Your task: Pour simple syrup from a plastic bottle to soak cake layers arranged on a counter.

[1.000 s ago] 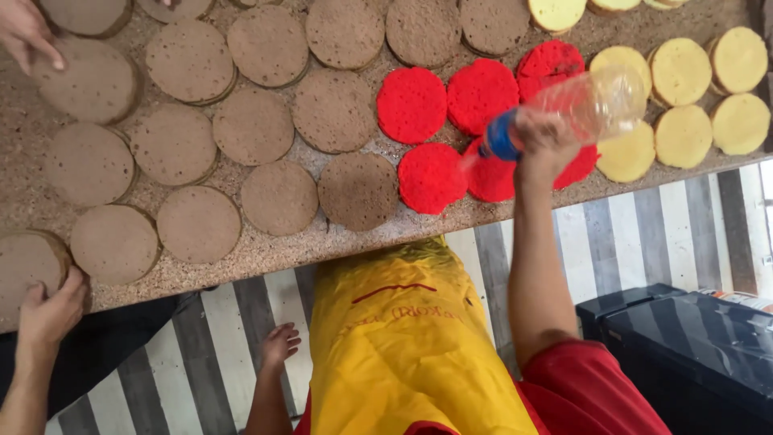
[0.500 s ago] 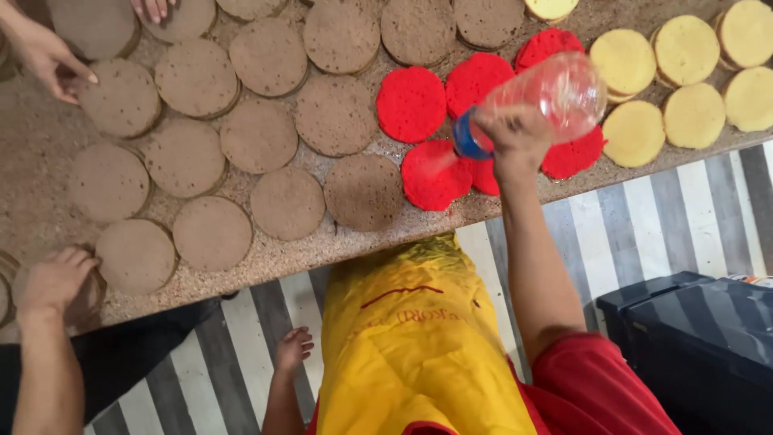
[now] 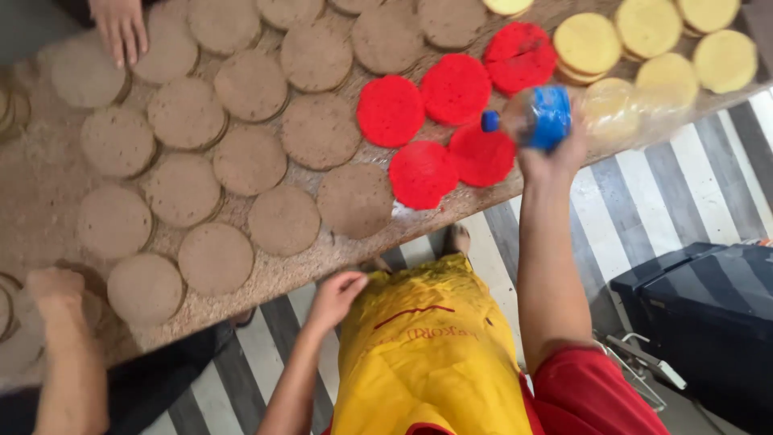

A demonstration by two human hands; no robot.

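My right hand [image 3: 554,153] grips a clear plastic bottle [image 3: 564,117] with a blue cap and blue label. The bottle lies sideways above the table's near edge, with its cap pointing left over several round red cake layers [image 3: 455,89]. My left hand [image 3: 334,294] hangs just below the speckled table edge [image 3: 338,254], fingers loosely curled and holding nothing. It is close to a brown cake layer [image 3: 354,200]. I wear a yellow apron [image 3: 427,354].
Several brown round layers [image 3: 250,159] cover the table's left and middle, and yellow ones [image 3: 588,42] lie at the right. Another person's hand [image 3: 121,28] rests at the far left, and a second hand [image 3: 52,288] is at the near left. A dark bin [image 3: 708,306] stands on the striped floor.
My right hand has tipped the bottle flatter and drawn it right and toward the table's near edge. My left hand has risen toward the edge. The far person's hand has moved across the brown layers.
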